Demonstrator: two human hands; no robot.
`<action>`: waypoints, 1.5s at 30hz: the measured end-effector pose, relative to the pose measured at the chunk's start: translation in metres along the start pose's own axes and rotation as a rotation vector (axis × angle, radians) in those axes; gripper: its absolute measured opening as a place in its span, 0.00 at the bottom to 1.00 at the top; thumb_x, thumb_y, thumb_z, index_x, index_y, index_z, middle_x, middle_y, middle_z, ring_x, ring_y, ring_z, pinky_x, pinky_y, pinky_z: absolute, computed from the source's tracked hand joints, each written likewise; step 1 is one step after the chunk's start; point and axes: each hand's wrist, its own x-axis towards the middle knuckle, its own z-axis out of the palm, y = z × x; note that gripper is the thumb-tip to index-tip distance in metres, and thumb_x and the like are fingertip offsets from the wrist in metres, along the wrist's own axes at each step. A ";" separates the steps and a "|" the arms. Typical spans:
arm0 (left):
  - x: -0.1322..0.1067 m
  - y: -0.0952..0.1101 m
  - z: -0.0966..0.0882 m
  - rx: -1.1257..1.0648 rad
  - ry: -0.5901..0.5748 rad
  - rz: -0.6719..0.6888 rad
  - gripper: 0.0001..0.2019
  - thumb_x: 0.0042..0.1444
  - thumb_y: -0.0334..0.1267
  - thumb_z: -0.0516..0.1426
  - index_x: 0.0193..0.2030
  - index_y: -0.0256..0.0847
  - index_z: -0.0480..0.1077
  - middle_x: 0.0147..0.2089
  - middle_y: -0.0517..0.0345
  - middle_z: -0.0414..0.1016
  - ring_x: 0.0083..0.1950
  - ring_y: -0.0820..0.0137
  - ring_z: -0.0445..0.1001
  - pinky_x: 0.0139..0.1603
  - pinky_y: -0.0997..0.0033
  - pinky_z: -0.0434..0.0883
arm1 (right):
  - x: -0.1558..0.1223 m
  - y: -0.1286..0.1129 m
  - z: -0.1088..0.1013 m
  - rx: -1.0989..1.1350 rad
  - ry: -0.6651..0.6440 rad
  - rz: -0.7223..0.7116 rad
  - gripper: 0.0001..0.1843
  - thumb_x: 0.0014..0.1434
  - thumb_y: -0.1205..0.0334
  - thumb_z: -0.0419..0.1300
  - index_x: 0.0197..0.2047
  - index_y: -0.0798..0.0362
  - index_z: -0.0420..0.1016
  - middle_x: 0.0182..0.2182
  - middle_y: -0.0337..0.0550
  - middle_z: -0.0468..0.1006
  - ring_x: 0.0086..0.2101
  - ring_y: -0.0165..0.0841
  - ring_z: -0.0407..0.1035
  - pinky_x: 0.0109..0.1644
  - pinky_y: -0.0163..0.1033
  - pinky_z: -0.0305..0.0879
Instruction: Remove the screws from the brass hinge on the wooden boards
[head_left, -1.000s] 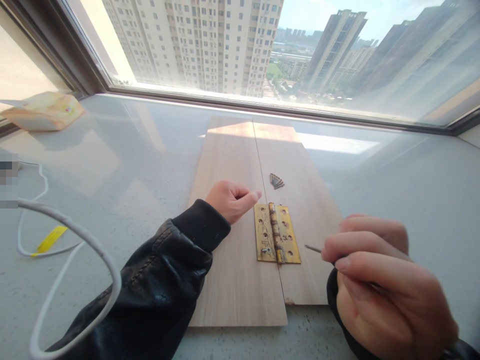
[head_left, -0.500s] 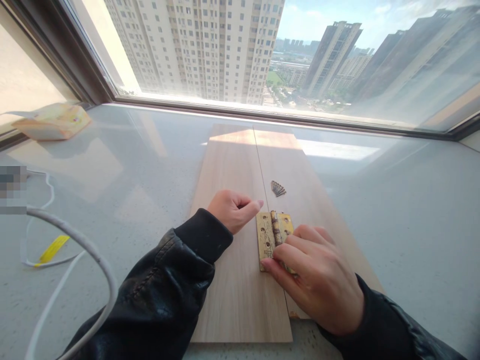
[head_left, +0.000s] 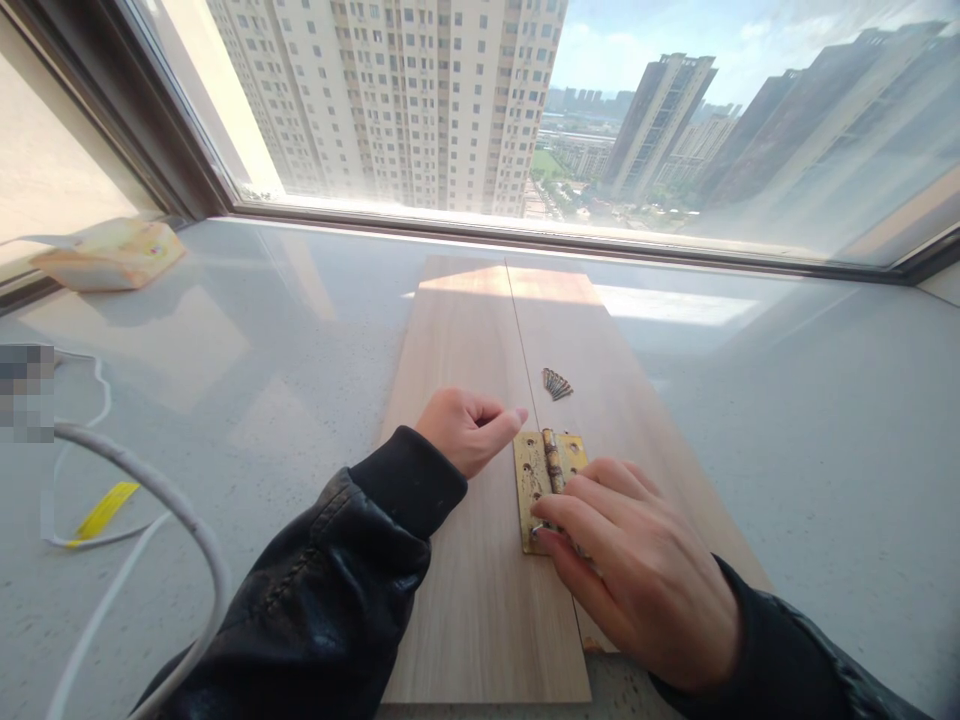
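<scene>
A worn brass hinge (head_left: pixel 529 480) lies opened flat across the seam between two pale wooden boards. My right hand (head_left: pixel 637 575) is over its lower part, covering much of the right leaf. Thumb and forefinger pinch a small shiny screw (head_left: pixel 537 534) at the lower hole of the left leaf. My left hand (head_left: pixel 466 430) is closed above the left board (head_left: pixel 457 620), its thumb pressed to the curled fingers beside the hinge's upper left corner. Whatever it may hold is hidden. Several screws (head_left: pixel 557 384) lie fanned out on the right board (head_left: pixel 622 390), beyond the hinge.
The boards rest on a speckled white sill (head_left: pixel 810 450) below a large window (head_left: pixel 420 110). At the left, a white cable (head_left: pixel 202 540) with a yellow tag (head_left: pixel 107 510) loops close to my left sleeve. A yellowish block-shaped object (head_left: pixel 112 255) stands in the far left corner.
My right thumb and forefinger have shifted slightly at the lower left of the hinge, and the shiny screw now shows between them. My left hand keeps its closed pose.
</scene>
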 end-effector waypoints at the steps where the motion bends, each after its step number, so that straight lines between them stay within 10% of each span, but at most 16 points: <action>1: 0.000 0.000 0.000 0.000 -0.001 -0.004 0.24 0.53 0.47 0.54 0.15 0.40 0.46 0.20 0.66 0.40 0.23 0.79 0.44 0.25 0.70 0.44 | 0.000 0.000 0.000 -0.008 0.015 0.021 0.06 0.60 0.69 0.54 0.35 0.55 0.72 0.25 0.41 0.68 0.32 0.36 0.56 0.37 0.42 0.50; 16: 0.001 -0.003 0.002 -0.009 0.001 0.013 0.24 0.54 0.47 0.54 0.15 0.40 0.46 0.19 0.66 0.41 0.23 0.79 0.44 0.24 0.71 0.44 | 0.001 0.012 -0.008 0.043 0.062 -0.119 0.07 0.58 0.72 0.56 0.38 0.55 0.75 0.23 0.40 0.70 0.30 0.33 0.58 0.35 0.41 0.55; 27: 0.001 -0.003 0.001 -0.039 -0.012 0.005 0.24 0.52 0.45 0.55 0.15 0.39 0.47 0.19 0.67 0.41 0.22 0.80 0.44 0.24 0.72 0.44 | 0.033 0.072 -0.004 -0.235 0.015 0.611 0.13 0.58 0.55 0.55 0.35 0.49 0.80 0.23 0.41 0.73 0.28 0.35 0.67 0.34 0.40 0.60; 45: 0.000 -0.001 0.000 -0.043 -0.017 0.008 0.24 0.53 0.47 0.54 0.15 0.40 0.47 0.19 0.67 0.41 0.22 0.80 0.44 0.24 0.72 0.44 | 0.030 0.083 0.006 -0.246 0.033 0.696 0.16 0.55 0.47 0.55 0.30 0.49 0.76 0.22 0.40 0.69 0.25 0.34 0.61 0.30 0.39 0.51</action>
